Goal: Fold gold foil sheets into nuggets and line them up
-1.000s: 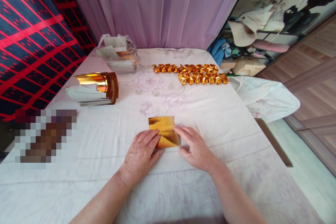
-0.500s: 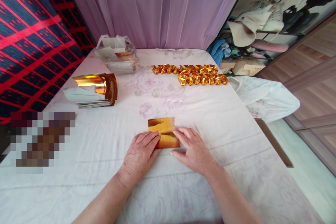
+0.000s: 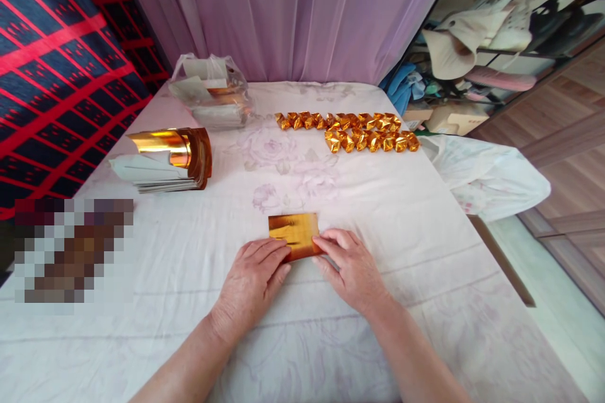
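We look down at a table covered in a pale floral cloth (image 3: 378, 214). Near its front edge lies a folded sheet of gold foil paper (image 3: 293, 234), flat on the cloth, and both hands press on its lower edge. The left hand (image 3: 253, 280) lies palm down with fingers stretched out flat, their tips resting on the sheet's lower left corner — nothing is pinched or gripped. The right hand (image 3: 352, 271) is also open and palm down, its fingertips touching the sheet's lower right corner.

Farther back on the right, two rows of small folded gold pieces (image 3: 350, 131) lie side by side on the cloth, well apart from the hands. At the left, a stack of gold foil sheets (image 3: 165, 160) sits with its top sheets curled upward, showing silver undersides. Behind it, near the far edge, a clear plastic bag (image 3: 212, 93) holds more sheets.

A lilac curtain (image 3: 293, 12) hangs behind the table. A red and dark blue patterned fabric (image 3: 51, 69) covers the left side, and a blurred patch hides something at the table's near left — we cannot tell what.
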Tool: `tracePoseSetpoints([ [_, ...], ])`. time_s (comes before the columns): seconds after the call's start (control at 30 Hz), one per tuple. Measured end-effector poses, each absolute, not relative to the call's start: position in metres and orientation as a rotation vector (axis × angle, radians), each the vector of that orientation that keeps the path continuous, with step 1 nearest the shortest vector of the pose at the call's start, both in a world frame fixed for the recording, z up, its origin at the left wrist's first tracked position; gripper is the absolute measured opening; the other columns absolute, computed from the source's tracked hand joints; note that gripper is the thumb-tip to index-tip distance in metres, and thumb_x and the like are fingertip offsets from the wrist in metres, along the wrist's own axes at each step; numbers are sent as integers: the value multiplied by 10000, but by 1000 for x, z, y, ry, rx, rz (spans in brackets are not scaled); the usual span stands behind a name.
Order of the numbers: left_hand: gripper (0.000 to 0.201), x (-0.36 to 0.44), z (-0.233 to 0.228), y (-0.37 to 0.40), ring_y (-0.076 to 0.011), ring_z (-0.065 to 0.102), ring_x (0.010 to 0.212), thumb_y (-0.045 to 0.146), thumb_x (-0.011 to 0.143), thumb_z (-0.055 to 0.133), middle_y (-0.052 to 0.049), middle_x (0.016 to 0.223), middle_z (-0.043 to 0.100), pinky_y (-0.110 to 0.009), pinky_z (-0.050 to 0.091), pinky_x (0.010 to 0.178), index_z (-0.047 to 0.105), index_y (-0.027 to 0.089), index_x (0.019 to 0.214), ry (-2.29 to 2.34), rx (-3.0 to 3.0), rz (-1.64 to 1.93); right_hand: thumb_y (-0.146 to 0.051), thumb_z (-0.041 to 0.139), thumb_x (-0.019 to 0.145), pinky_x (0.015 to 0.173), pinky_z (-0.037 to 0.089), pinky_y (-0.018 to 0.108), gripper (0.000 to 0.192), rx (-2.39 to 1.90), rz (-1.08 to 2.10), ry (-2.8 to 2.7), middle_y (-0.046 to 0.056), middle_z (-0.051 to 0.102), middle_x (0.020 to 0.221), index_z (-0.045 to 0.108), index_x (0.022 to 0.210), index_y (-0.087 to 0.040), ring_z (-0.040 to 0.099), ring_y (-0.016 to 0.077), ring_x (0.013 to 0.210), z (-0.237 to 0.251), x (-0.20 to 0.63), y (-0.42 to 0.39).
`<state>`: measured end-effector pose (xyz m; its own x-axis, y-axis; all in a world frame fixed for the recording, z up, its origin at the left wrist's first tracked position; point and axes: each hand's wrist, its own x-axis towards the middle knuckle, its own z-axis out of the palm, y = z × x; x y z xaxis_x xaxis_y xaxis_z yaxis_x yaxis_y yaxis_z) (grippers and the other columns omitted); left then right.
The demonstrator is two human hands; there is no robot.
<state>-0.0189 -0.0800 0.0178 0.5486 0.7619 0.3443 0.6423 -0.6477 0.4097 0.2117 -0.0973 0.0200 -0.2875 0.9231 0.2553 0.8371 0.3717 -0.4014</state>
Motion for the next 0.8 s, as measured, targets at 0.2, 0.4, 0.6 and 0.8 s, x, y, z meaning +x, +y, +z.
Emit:
tracePoseSetpoints([
  [0.2, 308, -17, 16, -76, -238, 662, 1003, 320, 985, 472, -95, 1093, 726, -433, 538, 870, 609, 184, 1225, 1242, 2478, 795, -328, 536, 953, 815, 496, 339, 228, -1553, 312, -1949, 62, 673, 929, 731, 952, -209, 626, 194, 881, 15, 204, -95],
  [0.4, 435, -18, 13, -75, -225, 674, 979, 225, 989, 438, -85, 1114, 720, -410, 552, 842, 434, 212, 1423, 1273, 2504, 832, -322, 521, 953, 770, 462, 316, 257, -1644, 238, -1927, 47, 684, 854, 712, 816, -218, 623, 178, 803, 15, 199, -90],
  [0.6, 462, -20, 11, -78, -215, 635, 1075, 140, 957, 434, -119, 1355, 576, -385, 550, 890, 487, 250, 1402, 1269, 2552, 834, -302, 567, 929, 707, 419, 289, 211, -1724, 182, -1954, 26, 672, 800, 684, 773, -220, 617, 168, 760, 17, 197, -86],
  [0.8, 328, -13, 20, -87, -329, 459, 1334, 213, 945, 483, -146, 1464, 486, -540, 418, 1069, 629, 183, 1238, 1312, 2768, 715, -314, 572, 927, 706, 404, 287, 201, -1762, 167, -1965, 24, 669, 807, 681, 788, -218, 616, 167, 772, 18, 195, -85],
])
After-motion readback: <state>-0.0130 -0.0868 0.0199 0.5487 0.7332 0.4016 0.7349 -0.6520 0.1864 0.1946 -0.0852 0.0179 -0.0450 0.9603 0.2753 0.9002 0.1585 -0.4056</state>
